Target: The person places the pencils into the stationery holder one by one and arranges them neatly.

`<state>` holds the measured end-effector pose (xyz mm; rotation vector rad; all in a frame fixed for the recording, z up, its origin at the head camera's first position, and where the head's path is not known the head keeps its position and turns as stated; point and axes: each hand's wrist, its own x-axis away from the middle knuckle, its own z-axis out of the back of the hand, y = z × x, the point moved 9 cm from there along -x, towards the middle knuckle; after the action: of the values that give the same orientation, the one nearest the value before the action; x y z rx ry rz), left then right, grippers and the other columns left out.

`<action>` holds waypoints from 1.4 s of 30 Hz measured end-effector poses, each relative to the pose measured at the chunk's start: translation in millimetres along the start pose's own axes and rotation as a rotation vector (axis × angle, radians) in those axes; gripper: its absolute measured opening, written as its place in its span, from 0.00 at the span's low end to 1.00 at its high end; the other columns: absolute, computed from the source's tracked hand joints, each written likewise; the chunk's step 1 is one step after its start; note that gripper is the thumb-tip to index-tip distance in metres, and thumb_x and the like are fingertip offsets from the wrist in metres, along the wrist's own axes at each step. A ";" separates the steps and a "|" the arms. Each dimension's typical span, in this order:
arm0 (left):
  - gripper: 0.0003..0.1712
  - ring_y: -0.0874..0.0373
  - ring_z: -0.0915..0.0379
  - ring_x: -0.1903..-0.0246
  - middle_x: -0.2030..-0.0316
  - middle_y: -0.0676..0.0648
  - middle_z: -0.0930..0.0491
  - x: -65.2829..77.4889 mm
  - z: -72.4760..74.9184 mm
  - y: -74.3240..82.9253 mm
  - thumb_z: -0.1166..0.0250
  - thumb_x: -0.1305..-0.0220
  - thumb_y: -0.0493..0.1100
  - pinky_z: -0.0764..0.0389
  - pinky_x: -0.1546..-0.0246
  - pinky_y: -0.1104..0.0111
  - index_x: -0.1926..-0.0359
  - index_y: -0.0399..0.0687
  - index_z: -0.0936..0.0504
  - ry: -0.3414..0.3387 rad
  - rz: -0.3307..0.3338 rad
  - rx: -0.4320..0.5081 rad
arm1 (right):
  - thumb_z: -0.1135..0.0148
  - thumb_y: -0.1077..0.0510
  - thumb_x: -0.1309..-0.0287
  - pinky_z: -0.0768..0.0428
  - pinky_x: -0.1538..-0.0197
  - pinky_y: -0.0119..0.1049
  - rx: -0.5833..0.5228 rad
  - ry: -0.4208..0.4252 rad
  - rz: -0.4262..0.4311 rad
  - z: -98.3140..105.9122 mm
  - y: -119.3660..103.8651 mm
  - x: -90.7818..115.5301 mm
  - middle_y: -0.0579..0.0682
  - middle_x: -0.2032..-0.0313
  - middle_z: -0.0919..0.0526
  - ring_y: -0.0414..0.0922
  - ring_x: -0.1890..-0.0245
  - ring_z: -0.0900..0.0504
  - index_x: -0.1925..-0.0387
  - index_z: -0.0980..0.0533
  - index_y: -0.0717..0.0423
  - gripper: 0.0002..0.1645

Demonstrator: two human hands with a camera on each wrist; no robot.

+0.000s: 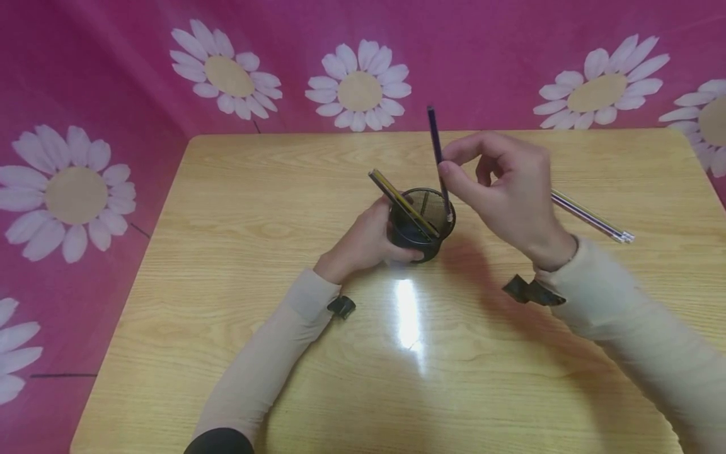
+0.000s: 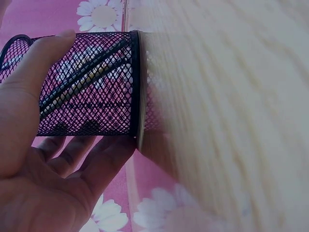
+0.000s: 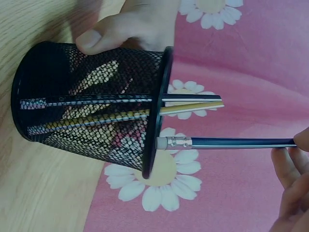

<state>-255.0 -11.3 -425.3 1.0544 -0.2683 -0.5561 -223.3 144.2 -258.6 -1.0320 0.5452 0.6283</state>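
Observation:
My left hand (image 1: 363, 239) grips a black wire-mesh pencil cup (image 2: 91, 118) round its side, thumb on one side and fingers on the other. The cup stands upright on the table. Two pencils lean inside it, a dark one (image 3: 190, 97) and a yellow-striped one (image 3: 190, 108), eraser ends at the bottom. Between thumb and index finger, my right hand (image 1: 510, 192) pinches a dark blue pencil (image 1: 435, 139) by its upper part. That pencil points down over the cup, and its eraser (image 3: 162, 143) is right at the rim in the right wrist view.
Behind my right hand, a few striped pencils (image 1: 595, 219) lie together on the wooden table (image 1: 227, 252). A pink cloth with daisies (image 1: 476, 63) hangs along the table's back and left edges. Black straps (image 1: 533, 291) show at both wrists.

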 end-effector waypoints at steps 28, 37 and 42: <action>0.54 0.59 0.24 0.40 0.38 0.47 0.19 -2.4 0.1 2.3 0.10 0.51 0.41 0.28 0.33 0.66 0.26 0.42 0.29 -0.007 -0.016 0.015 | 0.26 0.65 0.35 0.37 0.75 0.26 0.163 -0.143 -0.124 -40.0 36.6 20.0 0.49 0.65 0.07 0.41 0.80 0.30 0.60 0.10 0.59 0.04; 0.53 0.59 0.24 0.39 0.38 0.47 0.19 -1.5 -0.7 2.3 0.10 0.50 0.40 0.30 0.31 0.68 0.26 0.43 0.29 -0.021 -0.012 0.012 | 0.26 0.63 0.34 0.40 0.78 0.28 0.206 -0.215 -0.148 -52.8 43.7 24.4 0.48 0.66 0.08 0.40 0.82 0.31 0.60 0.09 0.58 0.03; 0.54 0.59 0.25 0.38 0.36 0.46 0.20 -0.8 -0.5 1.6 0.11 0.50 0.39 0.32 0.30 0.69 0.25 0.42 0.30 -0.017 -0.012 0.013 | 0.26 0.62 0.34 0.40 0.78 0.31 0.236 -0.239 -0.145 -58.0 46.7 26.7 0.48 0.67 0.08 0.40 0.82 0.32 0.60 0.09 0.57 0.04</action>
<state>-255.0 -9.9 -424.2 1.0652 -0.2808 -0.5750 -244.2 114.9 -329.0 -0.7543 0.3224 0.5353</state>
